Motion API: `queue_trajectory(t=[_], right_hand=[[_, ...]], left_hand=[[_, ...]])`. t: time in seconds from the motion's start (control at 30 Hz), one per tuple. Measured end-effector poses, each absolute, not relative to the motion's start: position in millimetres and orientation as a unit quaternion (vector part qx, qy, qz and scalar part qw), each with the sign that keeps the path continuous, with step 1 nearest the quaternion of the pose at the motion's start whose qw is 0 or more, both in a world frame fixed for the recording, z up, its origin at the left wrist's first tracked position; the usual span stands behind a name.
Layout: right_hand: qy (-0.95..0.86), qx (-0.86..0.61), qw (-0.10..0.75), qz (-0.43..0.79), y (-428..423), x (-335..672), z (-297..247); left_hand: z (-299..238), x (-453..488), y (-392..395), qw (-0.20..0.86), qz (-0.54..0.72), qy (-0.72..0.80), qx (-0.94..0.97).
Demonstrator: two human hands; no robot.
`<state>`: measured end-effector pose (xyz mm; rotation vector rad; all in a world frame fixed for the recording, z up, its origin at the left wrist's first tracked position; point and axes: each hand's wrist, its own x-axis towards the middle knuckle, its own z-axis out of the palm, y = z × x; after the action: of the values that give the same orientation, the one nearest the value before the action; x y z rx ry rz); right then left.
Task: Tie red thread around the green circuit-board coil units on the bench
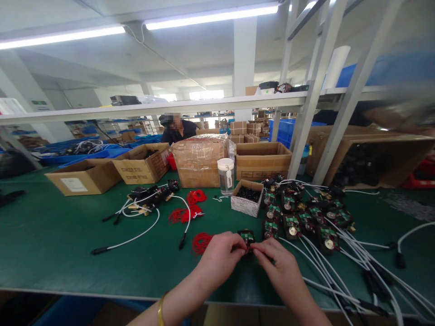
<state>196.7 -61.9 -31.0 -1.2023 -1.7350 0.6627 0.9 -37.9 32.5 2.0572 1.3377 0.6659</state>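
Both my hands meet over a small black module with a green circuit board (247, 238) near the front edge of the green table (61, 244). My left hand (220, 259) is closed, pinching the module's left side. My right hand (280, 267) is closed too, its fingertips pinching a thin red strand at the module. A bundle of red wire ties (201, 242) lies just left of my left hand. More red ties (188, 208) lie further back. A group of several similar modules with white cables (306, 217) sits to the right.
A small white box of dark parts (247, 198) and a clear jar with a white lid (226, 176) stand behind. Cardboard boxes (200, 160) line the back. Another pile of modules with white cables (149, 199) lies left. A person in dark clothing (178, 129) sits beyond the shelf posts (317, 90).
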Motion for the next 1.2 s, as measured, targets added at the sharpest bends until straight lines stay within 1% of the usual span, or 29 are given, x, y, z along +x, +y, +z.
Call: queue_trajectory(t=[0.1, 0.27, 0.43, 0.67, 1.03, 1.2], right_hand=[[-0.694, -0.495, 0.459, 0.251, -55.1, 195.6, -32.3], [-0.69, -0.501, 0.467, 0.235, -47.9, 192.4, -33.4], [-0.689, -0.51, 0.454, 0.243, -47.8, 191.3, -29.4], [-0.689, -0.514, 0.414, 0.298, -62.0, 194.5, -18.0], [-0.721, -0.523, 0.41, 0.197, -47.3, 194.5, -24.1], [-0.726, -0.53, 0.397, 0.184, -43.2, 193.0, -29.6]], left_hand=[[28.4, 1.8, -32.2, 0.26, 0.266, 0.498, 0.783], [19.5, 2.6, -25.3, 0.235, 0.276, 0.501, 0.786], [20.6, 2.9, -25.2, 0.224, 0.273, 0.502, 0.79], [35.3, 4.4, -41.7, 0.234, 0.253, 0.511, 0.788], [24.3, 9.6, -33.0, 0.198, 0.253, 0.525, 0.788], [25.4, 7.0, -26.9, 0.216, 0.261, 0.526, 0.78]])
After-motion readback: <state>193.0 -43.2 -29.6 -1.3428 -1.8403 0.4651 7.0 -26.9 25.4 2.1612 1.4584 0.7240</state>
